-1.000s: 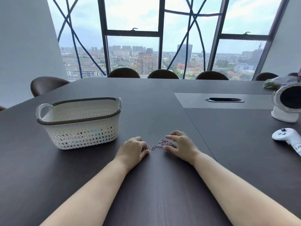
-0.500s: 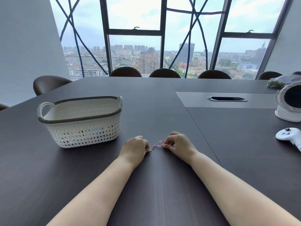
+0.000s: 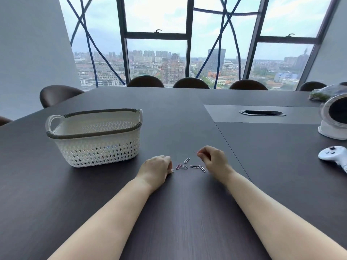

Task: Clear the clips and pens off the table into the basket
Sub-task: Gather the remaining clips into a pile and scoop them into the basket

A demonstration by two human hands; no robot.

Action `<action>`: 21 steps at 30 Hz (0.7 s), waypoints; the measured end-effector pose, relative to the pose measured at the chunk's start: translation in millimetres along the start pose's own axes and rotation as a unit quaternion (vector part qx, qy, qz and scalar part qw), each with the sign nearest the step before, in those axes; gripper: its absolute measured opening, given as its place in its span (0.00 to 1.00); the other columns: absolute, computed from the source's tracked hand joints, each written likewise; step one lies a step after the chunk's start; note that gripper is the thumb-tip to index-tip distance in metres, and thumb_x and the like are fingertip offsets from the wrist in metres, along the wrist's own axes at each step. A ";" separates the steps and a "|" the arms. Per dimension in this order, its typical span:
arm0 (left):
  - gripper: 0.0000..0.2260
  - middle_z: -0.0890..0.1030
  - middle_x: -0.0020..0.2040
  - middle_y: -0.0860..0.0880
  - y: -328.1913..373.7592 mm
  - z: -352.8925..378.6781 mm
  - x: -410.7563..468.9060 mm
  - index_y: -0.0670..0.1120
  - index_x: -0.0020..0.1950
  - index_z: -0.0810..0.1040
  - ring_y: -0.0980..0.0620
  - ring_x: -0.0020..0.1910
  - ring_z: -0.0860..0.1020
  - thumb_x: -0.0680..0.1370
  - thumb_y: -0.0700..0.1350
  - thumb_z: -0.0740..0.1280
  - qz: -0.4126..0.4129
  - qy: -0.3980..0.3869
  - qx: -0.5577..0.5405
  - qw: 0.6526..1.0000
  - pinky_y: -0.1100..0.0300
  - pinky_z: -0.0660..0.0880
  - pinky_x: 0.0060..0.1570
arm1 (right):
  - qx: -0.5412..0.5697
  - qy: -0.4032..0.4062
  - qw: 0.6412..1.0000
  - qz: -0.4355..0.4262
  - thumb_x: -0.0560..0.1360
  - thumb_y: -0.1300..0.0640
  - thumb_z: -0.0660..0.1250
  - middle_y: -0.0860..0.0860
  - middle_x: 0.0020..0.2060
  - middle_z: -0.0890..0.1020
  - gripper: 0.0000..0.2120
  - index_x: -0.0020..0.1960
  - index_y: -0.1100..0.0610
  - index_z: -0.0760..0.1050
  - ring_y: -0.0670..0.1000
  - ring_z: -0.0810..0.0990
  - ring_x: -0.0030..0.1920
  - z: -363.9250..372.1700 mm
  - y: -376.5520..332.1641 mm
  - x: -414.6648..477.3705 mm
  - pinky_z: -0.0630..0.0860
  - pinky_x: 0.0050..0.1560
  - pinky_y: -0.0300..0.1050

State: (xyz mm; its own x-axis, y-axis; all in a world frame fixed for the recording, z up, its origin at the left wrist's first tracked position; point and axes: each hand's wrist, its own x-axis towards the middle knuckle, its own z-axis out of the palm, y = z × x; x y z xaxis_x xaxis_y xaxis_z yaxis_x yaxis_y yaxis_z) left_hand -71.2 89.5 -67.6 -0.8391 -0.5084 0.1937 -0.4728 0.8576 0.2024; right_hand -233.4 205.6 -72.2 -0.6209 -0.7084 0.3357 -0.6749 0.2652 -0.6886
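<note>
Several small paper clips [image 3: 188, 165], pink and silver, lie loose on the dark table [image 3: 187, 212] between my hands. My left hand [image 3: 155, 168] rests on the table as a curled fist, and one clip [image 3: 172, 171] sits at its fingertips. My right hand [image 3: 213, 158] hovers just right of the clips, slightly blurred, its thumb and forefinger pinched on what looks like a thin clip. The white woven basket [image 3: 90, 135] with a dark rim stands to the left, a hand's width from my left hand. No pens show on the table.
A white game controller [image 3: 333, 155] lies at the right edge. Behind it stands a round white fan [image 3: 332, 119] and a plastic bag [image 3: 324, 93]. A cable slot [image 3: 262, 112] is set into the table. Chairs [image 3: 58, 94] line the far side below the windows.
My right hand has lifted off the clips and pulled right with its fingers pinched. The clips that it covered now lie spread out in the open. My left hand has barely moved.
</note>
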 end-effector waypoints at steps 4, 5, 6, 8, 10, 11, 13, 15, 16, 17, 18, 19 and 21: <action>0.12 0.76 0.56 0.49 0.3 -1.8 1.2 0.50 0.61 0.75 0.47 0.57 0.76 0.79 0.46 0.60 -0.007 0.023 -0.048 0.999 0.55 0.73 0.55 | 0.338 0.003 0.928 0.155 0.76 0.61 0.64 0.52 0.29 0.74 0.06 0.40 0.58 0.74 0.43 0.74 0.24 -11.9 -3.2 1.3 0.70 0.27 0.33; 0.11 0.75 0.55 0.48 0.5 -2.7 2.4 0.50 0.59 0.77 0.47 0.55 0.77 0.79 0.45 0.60 -0.016 0.032 -0.072 0.997 0.57 0.72 0.53 | 0.418 0.004 0.888 0.194 0.76 0.61 0.63 0.52 0.29 0.74 0.06 0.40 0.59 0.74 0.43 0.75 0.24 -15.2 -2.9 1.4 0.71 0.26 0.33; 0.11 0.75 0.54 0.47 0.8 -4.1 4.0 0.49 0.57 0.79 0.47 0.53 0.77 0.79 0.45 0.60 -0.028 0.038 -0.097 0.994 0.59 0.71 0.51 | 0.486 0.005 0.844 0.227 0.76 0.63 0.63 0.52 0.28 0.74 0.06 0.40 0.60 0.74 0.42 0.75 0.23 -19.1 -2.2 2.2 0.72 0.25 0.32; 0.10 0.75 0.54 0.45 -0.5 -5.4 7.9 0.45 0.53 0.80 0.46 0.52 0.77 0.79 0.42 0.60 -0.040 0.037 -0.135 0.989 0.60 0.71 0.52 | 0.581 0.001 0.763 0.284 0.78 0.64 0.60 0.52 0.28 0.76 0.09 0.39 0.61 0.74 0.43 0.76 0.23 -26.4 1.3 4.2 0.74 0.24 0.31; 0.10 0.76 0.55 0.44 -2.6 -6.2 12.1 0.42 0.52 0.80 0.46 0.54 0.77 0.78 0.39 0.60 -0.037 0.016 -0.141 0.989 0.61 0.70 0.55 | 0.629 0.006 0.708 0.321 0.76 0.64 0.55 0.53 0.28 0.78 0.12 0.37 0.60 0.73 0.46 0.76 0.23 -32.1 5.1 6.1 0.73 0.22 0.33; 0.10 0.78 0.55 0.44 -2.4 -7.2 13.4 0.42 0.52 0.79 0.46 0.54 0.77 0.78 0.38 0.59 -0.034 0.001 -0.138 0.990 0.62 0.69 0.55 | 0.638 0.011 0.696 0.328 0.73 0.64 0.53 0.54 0.27 0.77 0.12 0.35 0.60 0.72 0.47 0.74 0.24 -34.0 6.6 7.0 0.72 0.21 0.33; 0.10 0.81 0.53 0.45 0.1 -9.4 16.0 0.43 0.55 0.78 0.47 0.54 0.77 0.78 0.38 0.58 -0.026 -0.024 -0.138 0.990 0.65 0.67 0.51 | 0.642 0.015 0.693 0.328 0.66 0.61 0.54 0.53 0.27 0.73 0.07 0.32 0.58 0.68 0.48 0.69 0.25 -36.6 8.8 9.5 0.66 0.20 0.32; 0.14 0.81 0.51 0.46 4.2 -10.6 18.8 0.45 0.60 0.76 0.48 0.53 0.77 0.78 0.37 0.57 -0.020 -0.040 -0.145 0.988 0.64 0.68 0.51 | 0.633 0.004 0.702 0.325 0.72 0.56 0.54 0.51 0.22 0.70 0.14 0.27 0.56 0.65 0.46 0.65 0.19 -37.7 11.7 10.7 0.59 0.18 0.30; 0.15 0.81 0.50 0.46 6.4 -10.6 21.0 0.46 0.61 0.75 0.48 0.53 0.77 0.78 0.36 0.56 -0.019 -0.044 -0.146 0.988 0.63 0.68 0.52 | 0.618 -0.001 0.714 0.330 0.75 0.53 0.55 0.49 0.20 0.68 0.19 0.26 0.55 0.63 0.45 0.63 0.17 -38.2 13.9 11.7 0.56 0.16 0.29; 0.16 0.80 0.49 0.46 8.4 -9.9 24.0 0.45 0.60 0.76 0.48 0.53 0.76 0.77 0.35 0.55 -0.020 -0.049 -0.147 0.988 0.63 0.68 0.52 | 0.590 -0.004 0.735 0.334 0.77 0.52 0.56 0.48 0.18 0.67 0.21 0.26 0.54 0.61 0.44 0.62 0.15 -39.0 16.2 12.3 0.53 0.15 0.29; 0.16 0.79 0.50 0.45 10.3 -8.9 27.5 0.44 0.57 0.77 0.47 0.54 0.76 0.77 0.34 0.54 -0.023 -0.052 -0.149 0.987 0.64 0.67 0.50 | 0.554 -0.008 0.763 0.334 0.78 0.53 0.57 0.48 0.18 0.66 0.21 0.27 0.54 0.61 0.43 0.61 0.15 -39.8 18.2 12.2 0.53 0.14 0.30; 0.16 0.79 0.51 0.44 11.7 -8.0 31.1 0.43 0.54 0.78 0.47 0.54 0.75 0.76 0.34 0.54 -0.030 -0.054 -0.155 0.986 0.65 0.66 0.48 | 0.524 -0.012 0.785 0.331 0.78 0.54 0.58 0.48 0.20 0.67 0.19 0.29 0.54 0.61 0.42 0.61 0.15 -40.2 20.0 11.8 0.53 0.14 0.31; 0.14 0.80 0.52 0.42 15.3 -6.6 35.1 0.41 0.48 0.79 0.48 0.51 0.74 0.75 0.35 0.53 -0.044 -0.051 -0.168 0.983 0.64 0.65 0.44 | 0.512 -0.019 0.798 0.319 0.79 0.56 0.59 0.50 0.25 0.70 0.15 0.33 0.55 0.66 0.41 0.65 0.17 -42.2 22.3 10.2 0.56 0.14 0.31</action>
State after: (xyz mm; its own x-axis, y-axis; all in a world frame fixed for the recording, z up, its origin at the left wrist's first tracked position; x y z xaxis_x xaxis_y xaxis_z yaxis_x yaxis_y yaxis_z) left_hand -106.1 84.2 -51.4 -0.8296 -0.5542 0.0672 -0.4437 0.7275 0.5233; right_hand -271.6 231.9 -57.0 -0.6823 -0.6669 -0.2994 0.4645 -0.0792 -0.8820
